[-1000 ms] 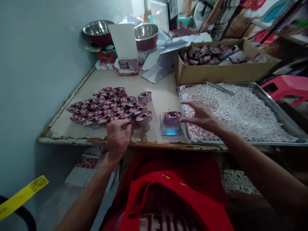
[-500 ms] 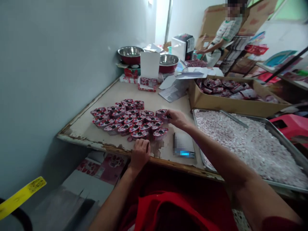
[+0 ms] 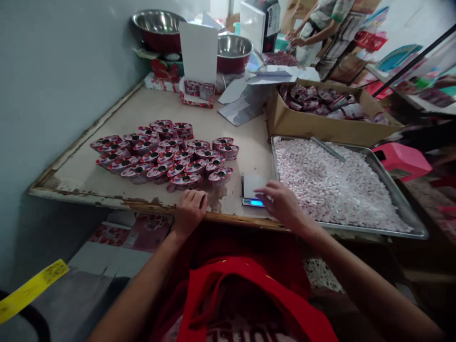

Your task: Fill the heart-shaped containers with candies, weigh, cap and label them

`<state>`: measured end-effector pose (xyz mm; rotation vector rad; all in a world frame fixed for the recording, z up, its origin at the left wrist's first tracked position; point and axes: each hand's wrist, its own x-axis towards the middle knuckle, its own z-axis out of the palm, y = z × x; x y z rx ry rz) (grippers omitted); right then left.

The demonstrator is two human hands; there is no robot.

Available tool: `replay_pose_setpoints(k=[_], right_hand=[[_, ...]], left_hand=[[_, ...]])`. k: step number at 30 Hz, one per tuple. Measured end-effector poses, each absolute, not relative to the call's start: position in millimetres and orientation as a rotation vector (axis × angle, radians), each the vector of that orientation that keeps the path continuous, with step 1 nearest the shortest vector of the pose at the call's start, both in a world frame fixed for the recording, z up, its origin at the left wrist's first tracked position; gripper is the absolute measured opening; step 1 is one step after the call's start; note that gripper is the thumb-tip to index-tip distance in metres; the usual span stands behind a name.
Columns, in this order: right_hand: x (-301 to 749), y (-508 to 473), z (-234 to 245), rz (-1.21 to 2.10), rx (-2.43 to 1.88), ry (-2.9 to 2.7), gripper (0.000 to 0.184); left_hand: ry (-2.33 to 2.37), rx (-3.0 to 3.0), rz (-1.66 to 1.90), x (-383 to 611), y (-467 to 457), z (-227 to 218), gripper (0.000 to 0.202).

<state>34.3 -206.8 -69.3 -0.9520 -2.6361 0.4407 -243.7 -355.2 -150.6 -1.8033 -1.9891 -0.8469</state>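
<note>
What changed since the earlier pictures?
The right hand moved a cup off the scale to the group of cups, let go, and came back to the scale, now bare. The left hand stayed curled at the table edge; the tray stayed.

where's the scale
Head view, near the table's front edge: the scale sits between the red cups and the metal tray, right hand over its corner.

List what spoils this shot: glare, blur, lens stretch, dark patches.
Head view: the wide lens stretches the corners, so the forearms look overlong; the steel bowl shows bright glare; a blurred patch hides the top of the scale beside the right hand; daylight washes out the top right; the red apron at the bottom sits in shadow.
</note>
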Motion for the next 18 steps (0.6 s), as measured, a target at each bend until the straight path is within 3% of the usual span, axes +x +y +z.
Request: replay_pose_setpoints(k=[6, 18], right_hand=[[29, -259, -104, 0.099, -0.98, -2.87, 0.033], [26, -256, -105, 0.227, -1.133, -2.73, 0.029]], left_hand=[[-2.006, -1.808, -0.83, -243, -359, -152, 0.015], [-1.938, -1.758, -0.872, -244, -361, -151, 0.01]])
